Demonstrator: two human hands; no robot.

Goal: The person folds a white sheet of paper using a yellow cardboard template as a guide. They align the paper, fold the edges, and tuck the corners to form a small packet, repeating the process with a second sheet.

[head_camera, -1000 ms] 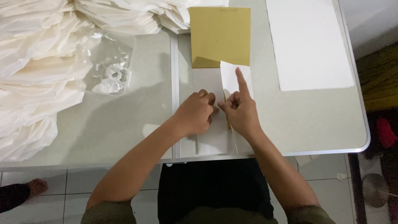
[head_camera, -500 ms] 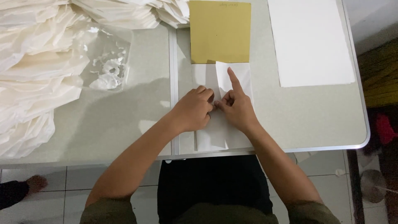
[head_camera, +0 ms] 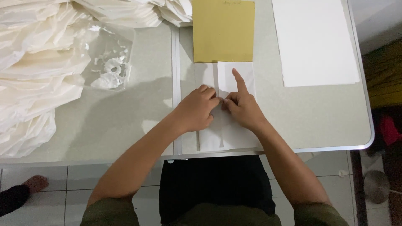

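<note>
1. The left hand [head_camera: 196, 109] rests on a white folded paper [head_camera: 234, 109] that lies on the counter [head_camera: 318, 117], close to the near edge and just right of the metal seam running down the middle.
2. Its fingers curl inward, knuckles up, fingertips pressing at the paper's central crease; its grip looks closed on a fold of the paper, though the fingertips are tucked under and it is hard to be sure.
3. The right hand [head_camera: 243, 109] lies on the same paper, touching the left hand at the fingertips. Its index finger [head_camera: 238, 80] stretches straight out away from the body, flat along the paper's upper flap, while the other fingers bend in and pinch at the crease — a partly closed grip on the paper.
4. The far edge of the white paper touches a mustard-yellow sheet [head_camera: 223, 30], which lies flat just beyond it.
5. A larger white sheet [head_camera: 314, 42] lies flat to the right, well apart from the hands.
6. To the left, a clear plastic bag [head_camera: 109, 58] holds small white paper scraps; beyond and around it lies a big heap of cream paper pieces [head_camera: 37, 71] — spread along the counter's left side and far edge.
7. Below the counter is a tiled floor [head_camera: 50, 190], with another person's foot [head_camera: 35, 183] at the lower left.
</note>
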